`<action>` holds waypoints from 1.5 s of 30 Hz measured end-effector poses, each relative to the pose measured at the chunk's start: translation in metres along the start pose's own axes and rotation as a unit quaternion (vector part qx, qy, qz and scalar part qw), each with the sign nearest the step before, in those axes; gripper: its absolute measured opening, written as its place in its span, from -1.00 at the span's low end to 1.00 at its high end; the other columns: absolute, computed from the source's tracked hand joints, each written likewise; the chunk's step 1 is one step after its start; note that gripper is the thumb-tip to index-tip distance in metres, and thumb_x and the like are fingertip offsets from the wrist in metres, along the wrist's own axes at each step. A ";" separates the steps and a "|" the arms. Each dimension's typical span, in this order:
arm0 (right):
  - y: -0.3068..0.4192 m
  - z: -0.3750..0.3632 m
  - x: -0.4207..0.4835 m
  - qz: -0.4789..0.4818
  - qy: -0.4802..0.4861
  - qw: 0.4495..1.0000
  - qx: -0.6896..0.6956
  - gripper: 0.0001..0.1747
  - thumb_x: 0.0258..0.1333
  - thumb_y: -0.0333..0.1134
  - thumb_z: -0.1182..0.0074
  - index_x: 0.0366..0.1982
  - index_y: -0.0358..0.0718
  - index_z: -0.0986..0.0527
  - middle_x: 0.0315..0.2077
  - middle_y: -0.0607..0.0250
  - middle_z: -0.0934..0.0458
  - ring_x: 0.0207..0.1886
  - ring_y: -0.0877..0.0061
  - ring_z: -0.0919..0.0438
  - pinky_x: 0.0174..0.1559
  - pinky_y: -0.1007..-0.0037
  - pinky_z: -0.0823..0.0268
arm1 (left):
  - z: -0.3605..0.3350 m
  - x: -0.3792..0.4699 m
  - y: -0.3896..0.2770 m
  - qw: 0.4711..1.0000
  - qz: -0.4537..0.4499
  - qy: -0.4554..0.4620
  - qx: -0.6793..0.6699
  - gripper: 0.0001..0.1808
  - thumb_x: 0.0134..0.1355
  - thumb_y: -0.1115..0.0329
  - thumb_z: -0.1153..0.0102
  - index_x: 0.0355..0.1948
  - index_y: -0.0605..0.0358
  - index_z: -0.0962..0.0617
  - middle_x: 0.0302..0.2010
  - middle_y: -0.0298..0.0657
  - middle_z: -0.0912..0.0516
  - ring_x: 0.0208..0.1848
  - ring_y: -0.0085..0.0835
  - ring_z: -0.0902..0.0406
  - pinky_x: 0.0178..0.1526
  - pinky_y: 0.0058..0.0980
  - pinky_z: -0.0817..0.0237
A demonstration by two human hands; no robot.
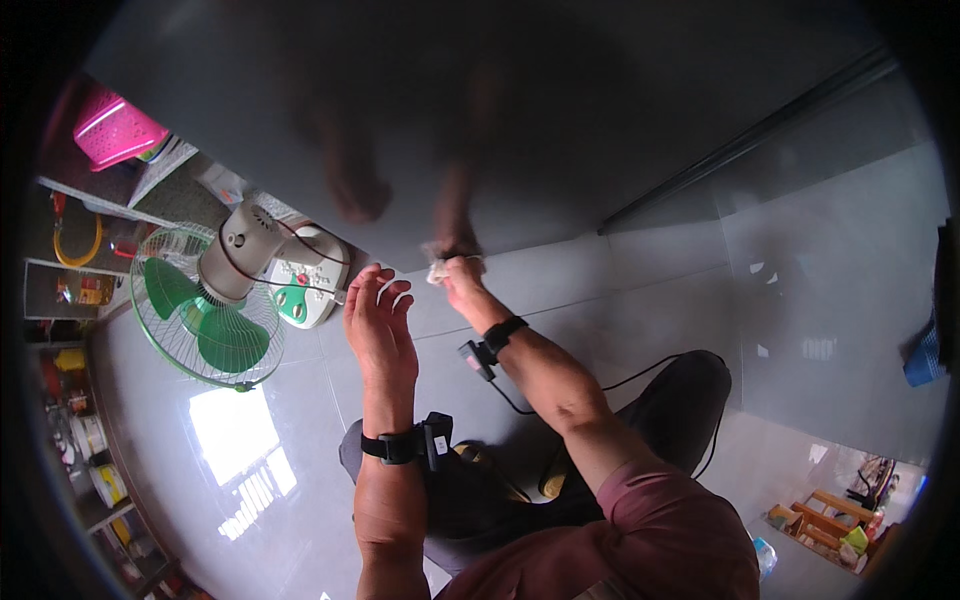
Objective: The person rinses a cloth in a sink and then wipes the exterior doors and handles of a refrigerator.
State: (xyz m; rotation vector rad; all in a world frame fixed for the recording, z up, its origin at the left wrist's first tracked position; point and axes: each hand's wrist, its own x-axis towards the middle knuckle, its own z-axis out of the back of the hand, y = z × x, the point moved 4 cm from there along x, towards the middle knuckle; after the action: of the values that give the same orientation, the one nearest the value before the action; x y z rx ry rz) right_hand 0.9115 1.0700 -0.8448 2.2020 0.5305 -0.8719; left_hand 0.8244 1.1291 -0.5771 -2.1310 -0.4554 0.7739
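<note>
My right hand (463, 279) is closed on a crumpled whitish cloth or tissue (436, 271), held against the lower edge of a dark glossy panel (525, 135). Both hands are mirrored in that panel. My left hand (381, 322) is raised over the tiled floor, palm partly up, its fingers loosely curled and apart with nothing in them. Just left of it stand the white and green base (311, 289) and the green-bladed fan (210, 315). Each wrist wears a black strap with a small device.
Shelves (112, 510) with assorted goods run down the left side, a pink plastic basket (120, 131) at their top. A wooden rack (829, 517) with small items sits at the lower right. A black cable (645, 371) passes by my right knee.
</note>
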 end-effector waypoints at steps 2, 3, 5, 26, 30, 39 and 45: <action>-0.029 -0.018 0.009 -0.032 0.039 0.999 0.008 -0.51 -0.23 -0.61 0.16 -0.10 -0.31 -0.35 -0.21 0.16 -0.47 -0.18 0.32 -0.53 -0.18 0.31 -0.47 | -0.001 0.003 -0.001 1.000 -0.007 -0.003 -0.003 -0.87 0.32 0.30 -0.06 -0.18 0.09 -0.51 -0.28 -0.30 -0.57 -0.29 -0.50 -0.54 -0.27 -0.59 -0.32; -0.039 -0.030 0.006 -0.061 0.087 0.994 0.020 -0.53 -0.21 -0.62 0.15 -0.10 -0.35 -0.36 -0.19 0.14 -0.46 -0.14 0.30 -0.53 -0.12 0.31 -0.46 | 0.004 0.005 -0.003 1.000 -0.019 -0.018 -0.010 -0.87 0.32 0.30 -0.07 -0.18 0.09 -0.51 -0.28 -0.31 -0.57 -0.29 -0.51 -0.54 -0.27 -0.60 -0.32; -0.050 -0.042 -0.001 -0.051 0.072 0.994 0.066 -0.55 -0.21 -0.63 0.16 -0.13 -0.38 -0.37 -0.22 0.14 -0.47 -0.18 0.29 -0.54 -0.11 0.27 -0.47 | 0.007 0.009 -0.004 0.999 -0.013 -0.028 -0.016 -0.88 0.32 0.31 -0.07 -0.18 0.09 -0.51 -0.28 -0.31 -0.57 -0.29 -0.51 -0.54 -0.27 -0.60 -0.32; 0.027 -0.006 -0.033 0.185 0.018 0.978 -0.094 -0.62 -0.05 -0.62 0.09 -0.11 -0.29 -0.42 -0.18 0.22 -0.46 -0.22 0.48 -0.52 -0.21 0.39 -0.46 | 0.055 -0.001 -0.036 0.993 -0.046 -0.090 -0.053 -0.83 0.32 0.26 -0.05 -0.15 0.08 -0.53 -0.31 -0.37 -0.56 -0.26 -0.51 -0.48 -0.21 -0.56 -0.25; -0.038 -0.063 -0.060 -0.078 0.090 0.993 -0.022 -0.50 -0.25 -0.67 0.17 -0.10 -0.44 -0.34 -0.19 0.05 -0.38 -0.14 0.20 -0.46 -0.11 0.14 -0.44 | 0.054 -0.004 -0.036 0.992 -0.045 -0.102 -0.055 -0.83 0.31 0.27 -0.06 -0.15 0.09 -0.53 -0.30 -0.37 -0.57 -0.28 -0.50 -0.49 -0.24 -0.57 -0.26; 0.022 -0.114 -0.155 -0.126 0.273 0.952 0.059 -0.80 0.10 -0.58 0.13 -0.27 -0.49 -0.49 -0.23 0.13 -0.54 -0.10 0.41 -0.51 0.06 0.45 -0.36 | 0.058 -0.002 -0.036 0.986 -0.084 -0.124 -0.070 -0.87 0.26 0.29 -0.13 -0.22 0.06 -0.51 -0.32 -0.37 -0.56 -0.34 -0.59 -0.50 -0.30 -0.62 -0.24; 0.092 -0.115 -0.211 -0.078 0.328 0.935 0.112 -0.66 0.13 -0.52 0.05 -0.04 -0.54 -0.42 -0.09 0.00 -0.55 -0.03 0.35 -0.55 0.18 0.34 -0.35 | 0.068 0.004 -0.041 0.972 -0.123 -0.194 -0.043 -0.88 0.26 0.26 -0.13 -0.23 0.00 -0.52 -0.35 -0.43 -0.57 -0.31 -0.63 -0.49 -0.19 -0.57 -0.14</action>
State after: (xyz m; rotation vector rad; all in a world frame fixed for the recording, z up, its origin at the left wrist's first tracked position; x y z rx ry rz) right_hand 0.8690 1.0685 -0.5904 2.6837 0.9668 -0.2498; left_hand 0.7805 1.1950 -0.5795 -1.9509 -0.9552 1.0420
